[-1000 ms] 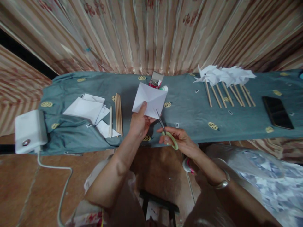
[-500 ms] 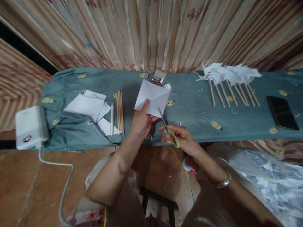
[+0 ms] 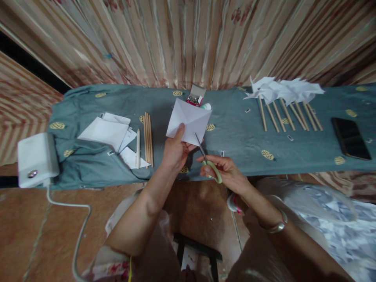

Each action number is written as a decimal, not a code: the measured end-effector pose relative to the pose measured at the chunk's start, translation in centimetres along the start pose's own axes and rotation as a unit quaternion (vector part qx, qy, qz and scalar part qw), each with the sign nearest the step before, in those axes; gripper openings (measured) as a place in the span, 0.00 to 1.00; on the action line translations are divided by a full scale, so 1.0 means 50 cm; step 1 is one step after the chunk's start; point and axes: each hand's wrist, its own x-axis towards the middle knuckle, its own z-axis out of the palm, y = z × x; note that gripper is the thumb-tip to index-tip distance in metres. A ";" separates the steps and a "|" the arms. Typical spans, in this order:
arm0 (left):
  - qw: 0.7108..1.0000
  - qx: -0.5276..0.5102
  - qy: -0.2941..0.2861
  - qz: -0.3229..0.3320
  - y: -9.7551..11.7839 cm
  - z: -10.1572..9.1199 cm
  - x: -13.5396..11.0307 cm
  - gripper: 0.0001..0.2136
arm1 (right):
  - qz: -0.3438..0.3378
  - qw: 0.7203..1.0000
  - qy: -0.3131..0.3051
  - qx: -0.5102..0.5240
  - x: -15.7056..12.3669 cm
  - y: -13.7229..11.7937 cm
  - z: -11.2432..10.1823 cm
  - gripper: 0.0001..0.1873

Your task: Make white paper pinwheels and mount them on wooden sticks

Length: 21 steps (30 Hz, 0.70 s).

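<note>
My left hand [image 3: 175,149] pinches the lower corner of a creased white paper square [image 3: 189,119], holding it up over the teal cloth-covered board [image 3: 235,137]. My right hand [image 3: 227,172] grips small scissors with pale green handles [image 3: 208,162]. The blades point up and touch the paper's lower right edge.
Loose white paper sheets [image 3: 107,133] and a bundle of wooden sticks [image 3: 147,139] lie at the left. Finished paper pinwheels on sticks [image 3: 283,102] lie at the right beside a black phone [image 3: 350,138]. A small open box [image 3: 195,97] sits behind the paper. A white box with a cable [image 3: 37,158] sits at the far left.
The scissors have stayed at the paper's lower right edge, and the view has shifted slightly. The hands have barely moved.
</note>
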 end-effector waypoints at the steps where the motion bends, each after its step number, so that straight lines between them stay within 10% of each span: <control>1: 1.000 0.000 0.000 0.002 0.000 0.000 0.000 0.18 | 0.002 1.000 0.002 0.002 0.000 0.000 0.000 0.20; 21: 1.000 0.006 -0.004 0.013 -0.003 -0.006 0.005 0.22 | 0.041 0.997 0.028 0.066 0.003 -0.007 0.009 0.18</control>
